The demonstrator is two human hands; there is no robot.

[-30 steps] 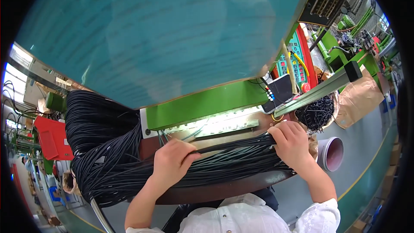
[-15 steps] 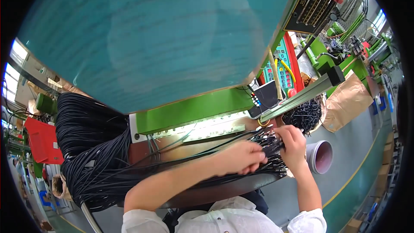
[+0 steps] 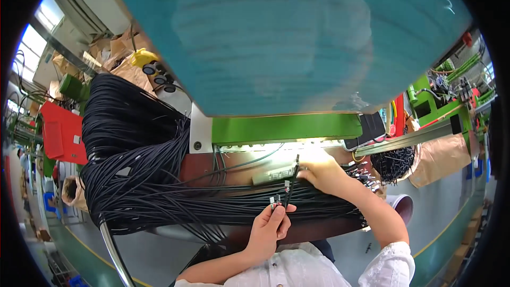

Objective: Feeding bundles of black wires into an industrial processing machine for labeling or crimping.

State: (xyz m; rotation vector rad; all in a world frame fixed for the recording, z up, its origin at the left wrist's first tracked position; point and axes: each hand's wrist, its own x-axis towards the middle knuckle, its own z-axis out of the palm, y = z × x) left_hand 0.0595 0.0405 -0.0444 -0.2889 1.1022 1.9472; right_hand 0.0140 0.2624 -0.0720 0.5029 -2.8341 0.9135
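Note:
My left hand [image 3: 270, 227] is closed in a pinch near the front of the bench. It holds several black cable ends with small silver connectors [image 3: 279, 200] pointing up between thumb and fingers. Farther back and to the right, my right hand [image 3: 322, 174] is closed on a thin black cable end [image 3: 296, 166]. It is beside a pale metal mould bar [image 3: 272, 176] under a bright light. Beneath both hands a thick bundle of black cables [image 3: 239, 204] runs across the bench. Its connector ends [image 3: 365, 176] show beyond my right forearm.
A large teal translucent panel [image 3: 287, 48] hangs over the green machine beam [image 3: 287, 128]. At left, coiled black cables [image 3: 127, 114] drape near a red bin [image 3: 61, 133]. On the right are a basket of black parts [image 3: 393, 165], a brown paper bag [image 3: 441, 159] and a grey bucket [image 3: 406, 207].
My left hand has moved left and toward me, now holding connector ends up. My right hand has gone from the connector pile left to the mould bar. The view has shifted.

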